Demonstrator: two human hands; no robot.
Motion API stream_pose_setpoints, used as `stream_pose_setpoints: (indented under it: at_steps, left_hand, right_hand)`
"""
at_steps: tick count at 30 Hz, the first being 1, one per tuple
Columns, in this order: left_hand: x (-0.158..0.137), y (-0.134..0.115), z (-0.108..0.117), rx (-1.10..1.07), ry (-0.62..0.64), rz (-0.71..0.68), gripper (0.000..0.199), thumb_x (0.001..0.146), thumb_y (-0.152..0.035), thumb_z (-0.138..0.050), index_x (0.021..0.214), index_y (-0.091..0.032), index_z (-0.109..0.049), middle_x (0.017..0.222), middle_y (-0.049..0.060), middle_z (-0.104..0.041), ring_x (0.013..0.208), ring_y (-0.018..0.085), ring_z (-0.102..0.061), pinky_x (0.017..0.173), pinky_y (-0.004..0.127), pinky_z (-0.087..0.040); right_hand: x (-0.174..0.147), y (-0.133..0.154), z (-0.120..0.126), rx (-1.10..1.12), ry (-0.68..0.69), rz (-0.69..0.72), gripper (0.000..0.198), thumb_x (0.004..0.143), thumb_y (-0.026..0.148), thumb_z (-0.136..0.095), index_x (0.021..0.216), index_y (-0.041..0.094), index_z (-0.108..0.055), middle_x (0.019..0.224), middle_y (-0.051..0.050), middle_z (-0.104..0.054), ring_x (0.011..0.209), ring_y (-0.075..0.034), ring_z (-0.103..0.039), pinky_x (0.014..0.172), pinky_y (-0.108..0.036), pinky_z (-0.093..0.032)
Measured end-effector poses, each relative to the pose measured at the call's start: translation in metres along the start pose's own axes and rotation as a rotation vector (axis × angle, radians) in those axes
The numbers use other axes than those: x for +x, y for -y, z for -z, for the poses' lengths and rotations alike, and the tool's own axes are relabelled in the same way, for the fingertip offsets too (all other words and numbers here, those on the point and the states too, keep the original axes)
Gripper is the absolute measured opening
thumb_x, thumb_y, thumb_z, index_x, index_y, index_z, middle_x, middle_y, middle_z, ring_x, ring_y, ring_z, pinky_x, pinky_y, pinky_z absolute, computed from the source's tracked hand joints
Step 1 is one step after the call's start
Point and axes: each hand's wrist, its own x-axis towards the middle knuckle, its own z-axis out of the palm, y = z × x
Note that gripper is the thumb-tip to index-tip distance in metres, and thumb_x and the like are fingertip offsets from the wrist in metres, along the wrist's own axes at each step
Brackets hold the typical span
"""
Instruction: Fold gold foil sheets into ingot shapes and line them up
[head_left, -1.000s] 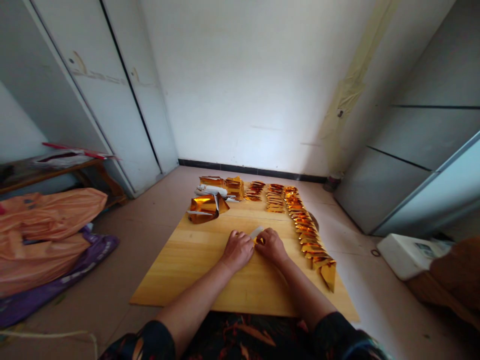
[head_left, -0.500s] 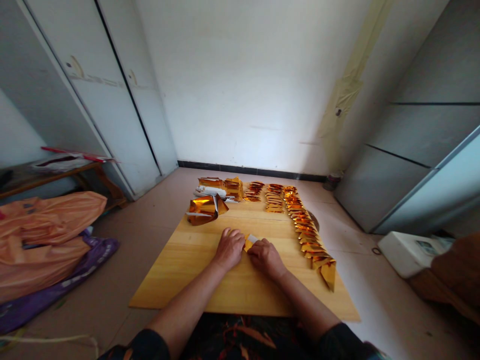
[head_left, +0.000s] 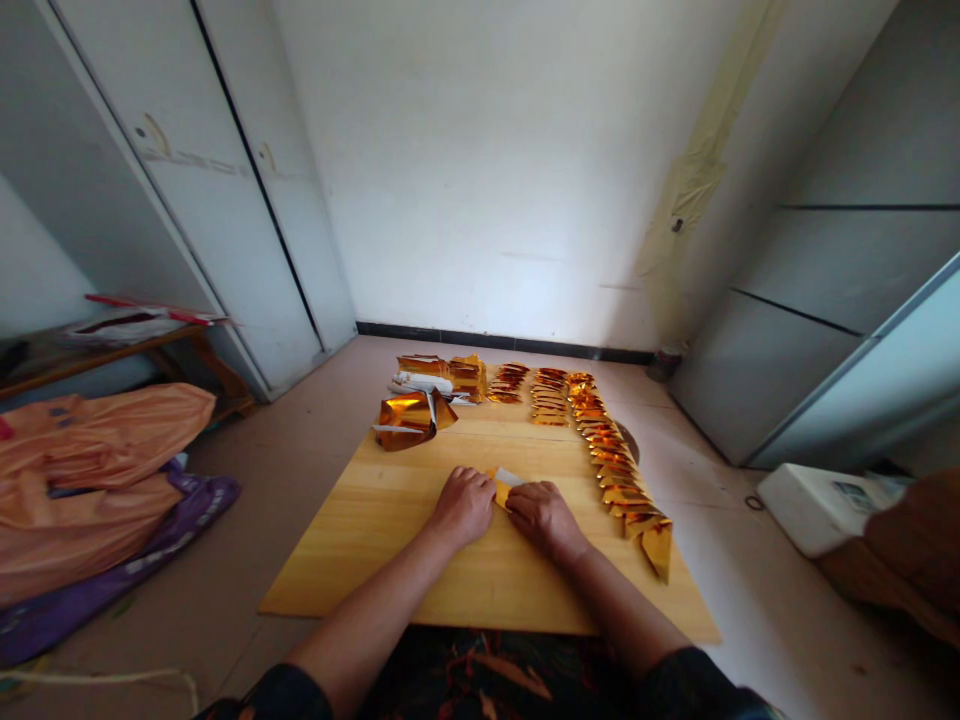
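Observation:
A small sheet of gold foil paper (head_left: pixel 502 491), with a whitish part showing at its far side, lies between my hands over the wooden board. My left hand (head_left: pixel 465 505) has its fingers curled and closed on the paper's left side. On the right side, my right hand (head_left: pixel 547 518) grips it with bent fingers; the fingertips are partly hidden. Folded gold foil pieces (head_left: pixel 616 470) overlap in a long row along the board's right side. Two shorter rows of folded foil, a middle row (head_left: pixel 550 397) and a left row (head_left: pixel 507 383), lie at the far edge.
Loose gold foil sheets (head_left: pixel 409 415) and a white roll-like bundle (head_left: pixel 424 383) lie at the board's far left. The wooden board (head_left: pixel 352 540) is low above the tiled floor. Orange bags (head_left: pixel 97 440) sit left; a white box (head_left: pixel 814 505) stands right.
Both hands have come slightly nearer to me with the foil paper. My right hand lies flatter over its edge. The rows of folded pieces are unchanged.

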Motion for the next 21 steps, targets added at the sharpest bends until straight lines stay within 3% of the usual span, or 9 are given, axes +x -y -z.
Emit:
stream_pose_setpoints:
  at_steps: [9,21]
  left_hand:
    - [0.0,-0.004,0.003,-0.001,-0.017,0.011,0.011,0.081,-0.027,-0.06,0.08,-0.017,-0.062,0.084,0.007,-0.067,0.086,0.021,-0.057,0.08,0.037,-0.036]
    - [-0.003,-0.006,-0.001,0.067,-0.084,-0.034,0.01,0.082,-0.03,-0.06,0.081,-0.02,-0.061,0.081,0.004,-0.065,0.083,0.021,-0.057,0.08,0.038,-0.035]
  right_hand:
    - [-0.006,0.003,0.017,-0.157,0.05,0.001,0.015,0.092,0.028,-0.054,0.086,0.021,-0.066,0.087,-0.002,-0.066,0.089,-0.016,-0.053,0.077,-0.028,-0.028]
    - [-0.002,0.001,0.006,-0.324,-0.093,0.103,0.02,0.092,0.019,-0.052,0.073,0.019,-0.058,0.073,-0.001,-0.061,0.073,-0.015,-0.047,0.072,-0.031,-0.026]
